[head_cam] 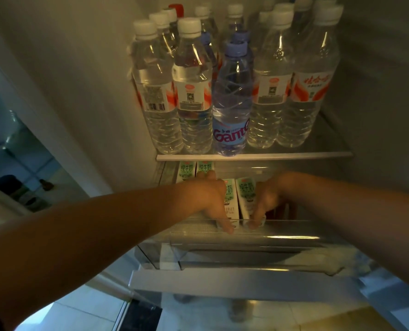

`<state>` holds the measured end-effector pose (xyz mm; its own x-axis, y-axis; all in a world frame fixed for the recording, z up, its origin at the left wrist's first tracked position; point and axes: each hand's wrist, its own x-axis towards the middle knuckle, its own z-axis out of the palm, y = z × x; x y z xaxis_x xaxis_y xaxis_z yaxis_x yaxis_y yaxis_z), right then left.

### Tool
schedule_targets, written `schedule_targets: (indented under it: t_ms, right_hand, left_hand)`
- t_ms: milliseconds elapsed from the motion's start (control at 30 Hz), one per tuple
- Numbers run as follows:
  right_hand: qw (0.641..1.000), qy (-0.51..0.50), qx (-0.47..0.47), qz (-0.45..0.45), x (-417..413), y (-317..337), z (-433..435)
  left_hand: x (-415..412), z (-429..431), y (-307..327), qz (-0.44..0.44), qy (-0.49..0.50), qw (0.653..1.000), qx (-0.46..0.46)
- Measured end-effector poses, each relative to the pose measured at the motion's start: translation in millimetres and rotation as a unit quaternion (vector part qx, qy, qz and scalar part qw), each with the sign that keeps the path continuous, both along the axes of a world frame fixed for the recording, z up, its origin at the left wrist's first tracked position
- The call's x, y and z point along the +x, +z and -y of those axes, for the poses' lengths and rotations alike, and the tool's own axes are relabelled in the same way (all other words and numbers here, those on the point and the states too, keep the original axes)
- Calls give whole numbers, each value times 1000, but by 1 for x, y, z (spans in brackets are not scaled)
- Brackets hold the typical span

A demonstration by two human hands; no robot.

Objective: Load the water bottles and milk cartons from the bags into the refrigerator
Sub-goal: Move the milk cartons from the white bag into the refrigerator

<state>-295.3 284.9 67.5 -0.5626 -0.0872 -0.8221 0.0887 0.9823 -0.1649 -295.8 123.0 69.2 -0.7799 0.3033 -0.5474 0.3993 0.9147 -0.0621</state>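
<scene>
Both my hands reach into the refrigerator's lower compartment under the glass shelf [253, 156]. My left hand [213, 199] grips a green-and-white milk carton [229, 187] from its left side. Beside it stands a second milk carton [246, 189], and my right hand [265, 199] holds this one from its right side. The two cartons stand upright, touching each other. Two more milk cartons [196, 169] stand behind, at the back left. On the shelf above stand several clear water bottles [191, 91] with white caps and a blue-tinted bottle [232, 101].
A clear plastic drawer front [246, 235] runs below my fingers, with a white drawer ledge [222, 280] under it. The fridge's left wall [84, 91] and right wall [378, 80] close in the space. Tiled floor [79, 311] shows below.
</scene>
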Motion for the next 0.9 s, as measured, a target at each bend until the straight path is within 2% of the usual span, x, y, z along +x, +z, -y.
schedule_targets:
  t_ms: [67,200,333,633,767,900]
  right_hand:
    - [1000,12,2,-11,0,-1,0]
    - [999,30,9,-14,3,5,1]
    - [999,32,-11,-31,3,8,1]
    - [991,-48,-33,-124,-7,-4,-2]
    - [985,-49,-19,-166,-6,-3,-1]
    - [982,-38,-2,-184,-4,-1,1]
  left_hand:
    - [-1,3,-1,-32,-19,999,-32]
    - [-6,10,-8,-7,-24,997,-71]
    - [-2,2,-6,-26,-34,996,-83]
    - [-13,5,-9,-65,21,998,13]
    - [-18,6,-15,-99,59,992,52]
    - [-23,7,-22,-110,69,990,53]
